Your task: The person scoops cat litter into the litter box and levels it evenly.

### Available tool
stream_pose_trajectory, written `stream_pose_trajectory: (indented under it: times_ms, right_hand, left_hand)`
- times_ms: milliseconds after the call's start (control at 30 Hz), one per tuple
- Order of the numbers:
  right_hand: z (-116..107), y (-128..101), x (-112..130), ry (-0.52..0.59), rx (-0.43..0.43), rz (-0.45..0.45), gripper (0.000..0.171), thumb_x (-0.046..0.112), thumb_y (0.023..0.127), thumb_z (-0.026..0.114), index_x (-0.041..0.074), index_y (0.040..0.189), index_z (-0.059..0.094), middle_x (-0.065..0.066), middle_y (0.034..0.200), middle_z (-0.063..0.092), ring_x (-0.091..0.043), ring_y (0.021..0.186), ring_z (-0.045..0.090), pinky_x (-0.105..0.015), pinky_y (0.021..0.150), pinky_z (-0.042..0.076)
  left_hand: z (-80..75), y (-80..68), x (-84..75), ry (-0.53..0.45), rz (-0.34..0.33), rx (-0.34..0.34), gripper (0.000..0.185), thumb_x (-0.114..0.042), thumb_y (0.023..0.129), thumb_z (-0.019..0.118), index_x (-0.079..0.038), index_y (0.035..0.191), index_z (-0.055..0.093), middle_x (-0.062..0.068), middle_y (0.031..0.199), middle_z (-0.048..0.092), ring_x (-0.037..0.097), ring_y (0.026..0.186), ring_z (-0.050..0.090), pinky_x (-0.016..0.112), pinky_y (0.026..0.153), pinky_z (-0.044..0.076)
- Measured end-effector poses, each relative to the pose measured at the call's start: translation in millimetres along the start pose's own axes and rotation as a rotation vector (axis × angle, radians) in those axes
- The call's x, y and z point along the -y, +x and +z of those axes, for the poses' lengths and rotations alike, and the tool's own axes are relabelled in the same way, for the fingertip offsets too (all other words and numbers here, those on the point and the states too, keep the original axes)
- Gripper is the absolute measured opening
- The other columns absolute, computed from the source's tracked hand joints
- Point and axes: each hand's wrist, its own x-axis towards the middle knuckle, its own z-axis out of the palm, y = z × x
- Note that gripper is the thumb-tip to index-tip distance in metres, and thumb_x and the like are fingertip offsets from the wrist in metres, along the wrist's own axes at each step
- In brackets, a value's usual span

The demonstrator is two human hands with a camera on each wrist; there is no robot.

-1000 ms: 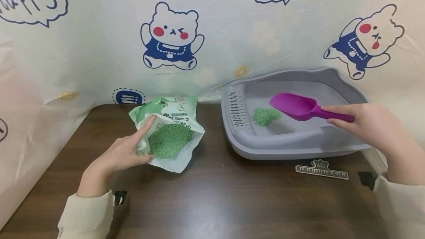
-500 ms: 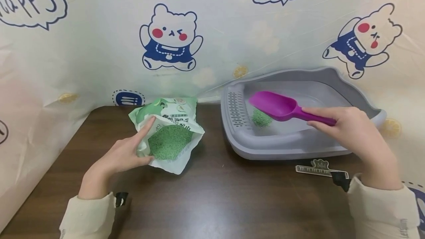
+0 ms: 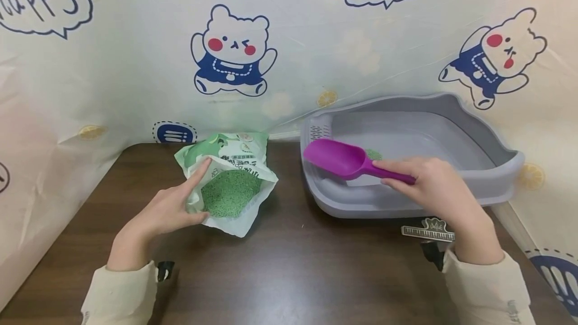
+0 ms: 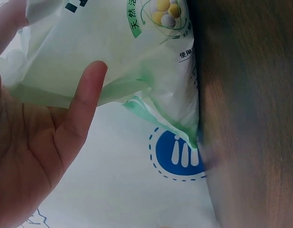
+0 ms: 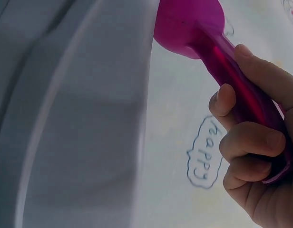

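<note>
At the left stands a bag of cat litter (image 3: 244, 144), its mouth wide and green pellets (image 3: 231, 194) inside. My left hand (image 3: 164, 209) holds the bag's left rim, index finger along the edge and thumb at the front; in the left wrist view the little finger (image 4: 84, 107) sticks out and the bag hides other fingers. My right hand (image 3: 438, 189) grips the handle of a purple scoop (image 3: 336, 158), fingers curled round it (image 5: 251, 142). The scoop's bowl looks bare inside and hangs over the left part of the grey litter box (image 3: 361, 207).
A small pile of green pellets (image 3: 374, 154) lies in the litter box, partly hidden by the scoop. A flat bag clip (image 3: 426, 232) rests on the brown table (image 3: 289, 275) before the box, partly covered by my right forearm. A printed curtain (image 3: 307, 39) hangs behind.
My right hand has carried the scoop leftward across the litter box, from above its middle to its left rim. The left hand and the bag have stayed in place.
</note>
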Motion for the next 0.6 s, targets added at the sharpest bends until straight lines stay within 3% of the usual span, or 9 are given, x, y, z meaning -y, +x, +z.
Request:
stream_pose_trajectory:
  times_ms: [100, 200, 267, 333, 467, 600]
  right_hand:
    - [6, 2, 7, 0.014, -0.014, -0.048, 0.042, 0.018, 0.073, 0.087, 0.025, 0.113, 0.077, 0.001, 0.087, 0.077, -0.006, 0.065, 0.058, -0.026, 0.056, 0.044]
    - [10, 3, 14, 0.021, -0.041, -0.102, 0.032, 0.040, 0.086, 0.076, 0.024, 0.113, 0.077, 0.005, 0.078, 0.073, -0.003, 0.060, 0.049, -0.023, 0.053, 0.040]
    - [11, 4, 20, 0.027, -0.057, -0.137, 0.032, 0.045, 0.090, 0.070, 0.024, 0.113, 0.077, 0.006, 0.075, 0.070, -0.002, 0.059, 0.047, -0.022, 0.053, 0.039]
    - [11, 5, 27, 0.039, -0.061, -0.161, 0.030, 0.041, 0.089, 0.072, 0.024, 0.113, 0.077, 0.008, 0.072, 0.066, -0.001, 0.058, 0.045, -0.020, 0.052, 0.038]
    - [13, 7, 40, 0.065, -0.059, -0.196, 0.043, 0.013, 0.072, 0.086, 0.024, 0.113, 0.077, 0.009, 0.070, 0.061, 0.000, 0.058, 0.043, -0.018, 0.052, 0.037]
    - [17, 6, 48, 0.104, -0.058, -0.226, 0.041, 0.015, 0.075, 0.084, 0.025, 0.114, 0.077, 0.011, 0.068, 0.056, 0.001, 0.058, 0.040, -0.015, 0.052, 0.034]
  left_hand:
    - [-0.1, 0.1, -0.8, 0.002, -0.001, 0.003, 0.113, -0.036, 0.081, 0.078, -0.040, 0.159, -0.004, 0.028, 0.142, 0.053, 0.031, 0.097, 0.064, 0.054, 0.082, 0.050]
    - [0.3, -0.1, -0.7, 0.002, -0.001, 0.007, 0.113, -0.037, 0.081, 0.078, -0.040, 0.159, -0.004, 0.028, 0.142, 0.053, 0.030, 0.097, 0.064, 0.054, 0.082, 0.050]
    - [0.1, -0.4, -0.7, 0.002, -0.003, 0.011, 0.113, -0.038, 0.081, 0.078, -0.040, 0.159, -0.004, 0.028, 0.142, 0.053, 0.030, 0.097, 0.064, 0.054, 0.082, 0.050]
    - [-0.5, -1.0, -0.7, 0.001, -0.005, 0.010, 0.114, -0.039, 0.081, 0.078, -0.040, 0.159, -0.004, 0.028, 0.143, 0.052, 0.032, 0.100, 0.064, 0.055, 0.082, 0.050]
    - [-1.8, -1.3, -0.8, 0.004, -0.005, 0.004, 0.114, -0.040, 0.080, 0.079, -0.039, 0.159, -0.003, 0.028, 0.142, 0.053, 0.033, 0.100, 0.064, 0.054, 0.083, 0.050]
    - [-1.5, -0.1, -0.8, 0.007, -0.004, 0.003, 0.113, -0.039, 0.080, 0.079, -0.040, 0.159, -0.003, 0.028, 0.139, 0.056, 0.030, 0.096, 0.064, 0.052, 0.082, 0.050]
